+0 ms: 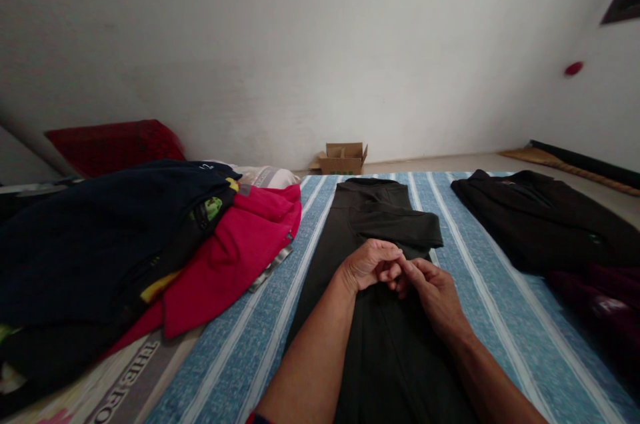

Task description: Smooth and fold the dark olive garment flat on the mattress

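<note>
A dark grey-green garment (385,344) lies lengthwise on the striped bed sheet, with what looks like a sleeve (397,227) folded across its upper part. Just below that fold, my left hand (373,264) and my right hand (435,291) meet above the cloth, fingertips touching. Thumb and fingers of both hands are pinched together. Whatever may be between the fingertips is too small to make out.
To the left is a heap of clothes with a navy garment (100,231) and a pink one (225,264). Folded black clothing (545,217) and a maroon piece (600,304) lie right on the blue striped sheet (485,264). An open cardboard box (343,161) stands beyond, by the wall.
</note>
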Tool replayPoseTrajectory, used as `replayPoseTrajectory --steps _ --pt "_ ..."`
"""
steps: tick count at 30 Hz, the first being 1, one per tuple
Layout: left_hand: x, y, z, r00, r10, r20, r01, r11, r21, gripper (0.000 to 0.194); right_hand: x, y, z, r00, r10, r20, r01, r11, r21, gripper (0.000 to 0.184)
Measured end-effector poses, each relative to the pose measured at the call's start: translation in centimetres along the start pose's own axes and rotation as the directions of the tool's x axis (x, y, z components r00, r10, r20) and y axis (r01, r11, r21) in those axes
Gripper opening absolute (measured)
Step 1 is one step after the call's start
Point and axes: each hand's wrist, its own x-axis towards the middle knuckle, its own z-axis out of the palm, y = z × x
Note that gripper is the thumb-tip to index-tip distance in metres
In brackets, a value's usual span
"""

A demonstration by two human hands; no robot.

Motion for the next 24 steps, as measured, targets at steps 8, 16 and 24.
replayPoseTrajectory --steps 8,16,24 --pt "-0.2 0.11 0.04 1.0 0.02 -0.013 -0.02 1.0 0.011 0.03 0.1 0.01 0.02 1.0 0.002 0.013 -0.002 1.0 0.002 0.035" --pt "-0.35 0.29 0.11 0.999 0.051 -0.016 -0.051 0.999 -0.001 0.029 0.03 0.31 -0.14 0.999 -0.037 0.029 0.038 0.999 -0.006 0.032" --pt "-0.35 0.25 0.04 0.998 0.031 -0.051 -0.031 1.0 -0.005 0.029 0.06 0.4 -0.14 0.998 -0.053 0.031 0.054 0.998 -0.013 0.03"
